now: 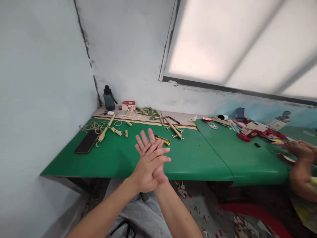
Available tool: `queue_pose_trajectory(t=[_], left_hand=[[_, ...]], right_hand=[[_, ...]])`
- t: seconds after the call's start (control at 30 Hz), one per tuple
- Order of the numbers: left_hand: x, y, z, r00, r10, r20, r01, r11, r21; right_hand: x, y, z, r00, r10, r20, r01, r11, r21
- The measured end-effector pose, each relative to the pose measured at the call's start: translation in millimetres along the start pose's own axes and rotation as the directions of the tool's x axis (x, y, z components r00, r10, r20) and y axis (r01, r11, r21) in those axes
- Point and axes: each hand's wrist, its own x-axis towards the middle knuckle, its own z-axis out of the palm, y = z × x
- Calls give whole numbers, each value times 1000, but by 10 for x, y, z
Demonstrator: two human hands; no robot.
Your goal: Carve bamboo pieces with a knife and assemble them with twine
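My left hand (145,169) lies across my right hand (159,171), palm to palm, above the front edge of the green table (198,162). Fingers on both hands are stretched out and spread, with no object visible in them. Just beyond the fingertips is a yellow utility knife (163,140). A wooden-handled hammer (174,129) rests behind it among small T-shaped pieces (181,131). To the left are short bamboo tubes (116,131), a longer bamboo piece (106,128) with cord, and a dark phone (87,142).
Along the wall stand a water bottle (109,99), a red and white box (128,106), a pile of green bamboo pieces (150,113) and a small glue bottle (194,119). At right, a co-worker's hands (300,149) are near red ribbon and another box (254,129).
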Motion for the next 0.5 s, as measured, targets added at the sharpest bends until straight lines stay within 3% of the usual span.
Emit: queue_pose_trajectory(t=[0.03, 0.07, 0.13, 0.17, 0.2, 0.23, 0.27, 0.37, 0.4, 0.43, 0.47, 0.5], left_hand=[[-155, 52, 77, 998, -1, 66, 5, 999, -53], [-319, 77, 141, 990, -106, 94, 115, 989, -89], [-573, 104, 228, 948, -247, 203, 284, 942, -179], [-619, 128, 248, 915, -322, 244, 377, 898, -228], [-592, 170, 246, 898, -381, 219, 432, 856, -284], [-491, 229, 212, 880, -438, 182, 474, 831, -291], [-326, 303, 140, 862, -493, 118, 506, 821, -265], [296, 561, -321, 828, -555, -86, 545, 831, -113], [446, 633, -526, 826, -540, -163, 527, 841, -120], [530, 686, -722, 823, -503, -263, 478, 864, -157], [539, 714, -884, 807, -442, -392, 401, 897, -186], [472, 717, -989, 791, -356, -497, 321, 934, -158]], right_hand=[[-11, -168, 97, 996, -37, 85, 38, 999, -18], [-7, -378, 175, 990, -88, 111, 93, 995, -37], [28, -812, 278, 950, -309, 44, 312, 942, -128], [39, -974, 309, 888, -459, 18, 450, 861, -239], [29, -1060, 330, 811, -584, 36, 553, 745, -373], [-16, -1053, 338, 749, -656, 95, 609, 623, -492], [-103, -949, 328, 719, -665, 205, 627, 492, -604], [-587, -195, 150, 797, -448, 405, 599, 501, -624], [-782, 115, 49, 813, -287, 507, 573, 551, -607], [-968, 402, -54, 832, -140, 536, 498, 613, -613], [-1129, 637, -140, 878, 18, 478, 339, 683, -647], [-1252, 798, -193, 939, 90, 333, 150, 763, -629]])
